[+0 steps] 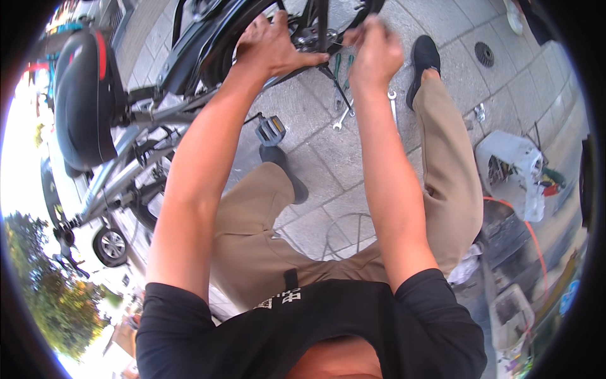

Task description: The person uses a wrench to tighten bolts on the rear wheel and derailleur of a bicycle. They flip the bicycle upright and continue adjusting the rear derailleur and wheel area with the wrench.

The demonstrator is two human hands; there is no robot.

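Observation:
A bicycle with a black rear wheel (219, 60) leans in from the upper left. My left hand (270, 49) lies against this wheel near the hub, its fingers spread and its thumb stretched along the frame. Just right of the metal hub parts (308, 39) is my right hand (377, 55), closed with its fingers pinched together. Blur hides what those fingers hold; something thin may show near their tips. Below the hub, a black kickstand (336, 85) points down between my forearms. The grey pedal (270, 131) sits beside my left forearm.
Green-handled pliers (338, 65), an open-end wrench (341, 120) and another wrench (393, 101) lie on the paving by my right wrist. A cut white plastic jug (511, 165) with tools stands right of my knee. The black saddle (86, 101) is far left; a round drain (484, 54) is upper right.

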